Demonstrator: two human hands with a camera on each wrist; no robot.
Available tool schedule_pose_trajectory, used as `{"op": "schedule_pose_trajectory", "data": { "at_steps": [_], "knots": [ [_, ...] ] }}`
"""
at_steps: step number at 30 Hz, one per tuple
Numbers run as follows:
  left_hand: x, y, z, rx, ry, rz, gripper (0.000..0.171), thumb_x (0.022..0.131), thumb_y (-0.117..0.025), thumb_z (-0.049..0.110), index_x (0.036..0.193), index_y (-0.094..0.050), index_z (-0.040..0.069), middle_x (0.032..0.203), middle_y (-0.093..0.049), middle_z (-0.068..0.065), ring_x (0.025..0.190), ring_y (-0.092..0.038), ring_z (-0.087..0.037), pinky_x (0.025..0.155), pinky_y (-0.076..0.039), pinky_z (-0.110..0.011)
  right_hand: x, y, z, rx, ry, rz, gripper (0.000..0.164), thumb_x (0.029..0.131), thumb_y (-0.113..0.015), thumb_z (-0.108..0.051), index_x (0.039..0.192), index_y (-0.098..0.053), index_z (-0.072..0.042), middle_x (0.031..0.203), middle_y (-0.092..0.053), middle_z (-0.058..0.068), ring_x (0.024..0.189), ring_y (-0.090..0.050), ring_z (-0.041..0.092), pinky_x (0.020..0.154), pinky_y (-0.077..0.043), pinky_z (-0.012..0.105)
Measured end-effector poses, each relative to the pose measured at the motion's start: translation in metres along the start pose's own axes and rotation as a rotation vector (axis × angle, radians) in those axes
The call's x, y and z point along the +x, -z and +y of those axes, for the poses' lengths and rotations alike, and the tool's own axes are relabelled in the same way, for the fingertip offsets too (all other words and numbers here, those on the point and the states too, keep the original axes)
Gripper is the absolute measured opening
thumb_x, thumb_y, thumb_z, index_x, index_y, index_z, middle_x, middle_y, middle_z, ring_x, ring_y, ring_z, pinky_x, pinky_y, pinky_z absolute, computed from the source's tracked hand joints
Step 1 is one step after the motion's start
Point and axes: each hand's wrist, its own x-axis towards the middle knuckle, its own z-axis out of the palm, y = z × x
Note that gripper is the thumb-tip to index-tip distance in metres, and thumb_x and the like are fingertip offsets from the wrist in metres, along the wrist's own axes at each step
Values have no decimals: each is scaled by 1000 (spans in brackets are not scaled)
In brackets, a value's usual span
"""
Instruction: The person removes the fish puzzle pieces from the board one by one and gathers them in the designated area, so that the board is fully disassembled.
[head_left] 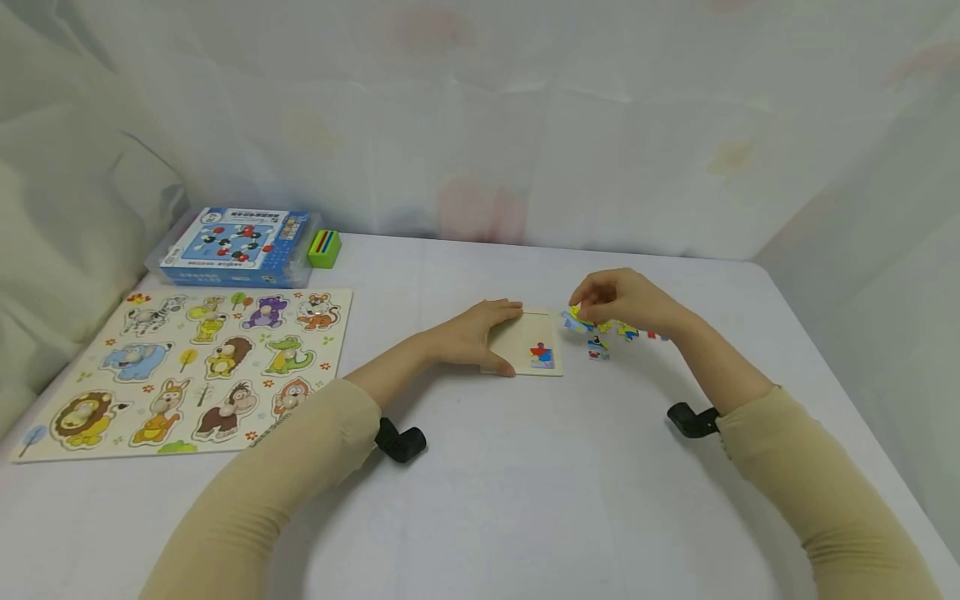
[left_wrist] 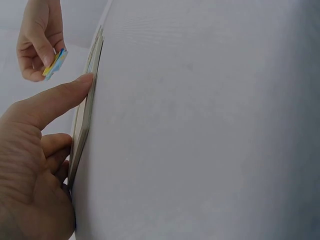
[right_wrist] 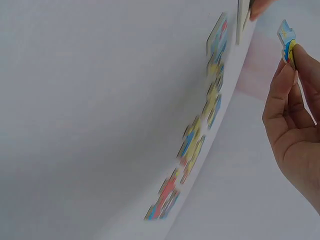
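Observation:
A small wooden jigsaw tray (head_left: 522,332) lies on the white table, with one picture piece (head_left: 542,356) in its near right corner. My left hand (head_left: 471,335) grips the tray at its left side, thumb along the near edge and fingers at the far edge. Between thumb and fingertips, my right hand (head_left: 628,298) pinches a blue and yellow jigsaw piece (right_wrist: 289,47), held off the table just right of the tray. Several loose jigsaw pieces (right_wrist: 191,142) lie under and beside the right hand, one of them (head_left: 597,348) nearer to me.
At the left lies a large animal peg puzzle board (head_left: 176,421). Behind it sits a blue boxed molecule set (head_left: 236,242), beside a small green block (head_left: 324,249) with coloured stripes. A pale curtain (head_left: 480,125) hangs along the table's back edge.

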Motion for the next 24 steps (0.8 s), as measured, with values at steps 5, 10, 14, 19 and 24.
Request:
{"op": "schedule_pose_trajectory", "data": {
  "at_steps": [5,10,14,19,24],
  "knots": [
    [-1,0,1,-4,3,1,95,77,-81,35,154,-32,8,165,-27,-2,157,-14,-23,129,-16,-42,-9,10,15,0,-41,18,23,93,-67,-22,114,-68,-13,101,-69,3,92,-66,17,86,-57,31],
    [0,0,1,1,2,0,96,77,-80,35,155,-31,8,165,-27,-2,157,-14,-23,129,-14,-43,-13,18,27,-13,-90,23,24,94,-67,-25,115,-69,-14,104,-70,4,94,-66,18,86,-55,31],
    [0,0,0,0,2,0,96,77,-80,36,155,-31,9,165,-27,-2,157,-14,-23,129,-15,-43,-16,24,36,-39,-104,3,24,94,-66,-25,116,-69,-14,107,-70,6,91,-65,18,82,-55,30],
    [1,0,0,1,2,1,95,78,-80,35,155,-31,9,165,-27,-1,157,-14,-23,129,-16,-43,-22,28,41,-61,-117,-29,24,93,-66,-23,115,-69,-14,105,-69,6,91,-60,18,79,-53,29],
    [0,0,1,2,0,0,95,78,-80,35,155,-31,9,165,-27,-1,157,-14,-23,129,-16,-43,-28,30,46,-63,-132,-58,24,92,-68,-21,115,-69,-14,100,-68,5,87,-60,15,76,-51,28]
  ]
}}
